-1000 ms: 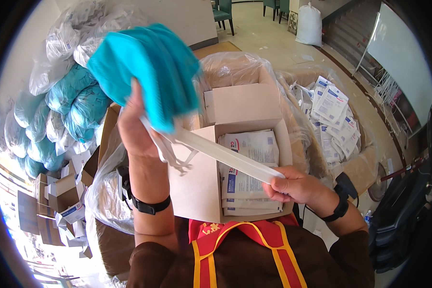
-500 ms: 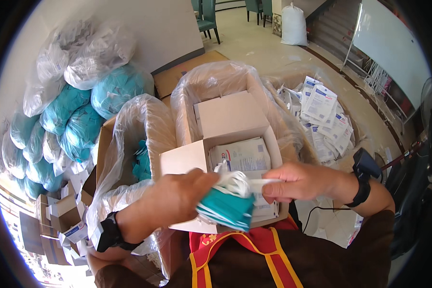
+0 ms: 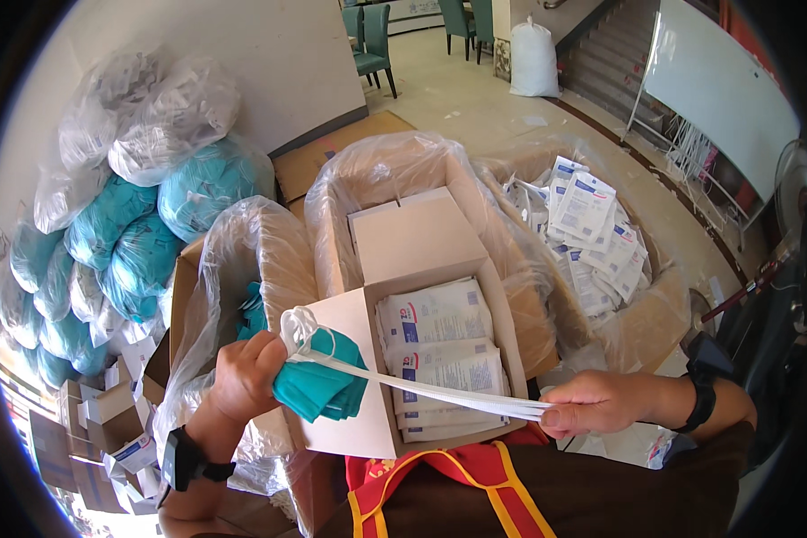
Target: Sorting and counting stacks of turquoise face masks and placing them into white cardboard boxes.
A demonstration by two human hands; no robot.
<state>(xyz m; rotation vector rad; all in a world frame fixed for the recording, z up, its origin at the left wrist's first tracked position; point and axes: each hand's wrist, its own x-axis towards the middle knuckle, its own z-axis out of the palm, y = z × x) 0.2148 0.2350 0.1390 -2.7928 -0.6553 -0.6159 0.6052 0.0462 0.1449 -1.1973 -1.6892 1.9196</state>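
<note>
My left hand (image 3: 248,373) grips a bundle of teal face masks (image 3: 320,377) with looped white straps at its top. From the bundle, several white straps (image 3: 430,389) stretch to the right into my right hand (image 3: 594,403), whose fingers pinch their ends. The straps pass over an open cardboard box (image 3: 429,235) holding stacked white printed packets (image 3: 441,314). The masks hang over that box's left flap.
Plastic-lined cartons stand around the box; the left carton (image 3: 188,296) has teal pieces inside, the right one loose white packets (image 3: 587,211). Filled teal bags (image 3: 139,269) are piled against the left wall, above torn cardboard (image 3: 121,403). A whiteboard (image 3: 722,94) stands at far right.
My hands have drawn apart, the left going left with the mask bundle and the right moving right and nearer me. The white straps now span a long stretch, uncovering the packets.
</note>
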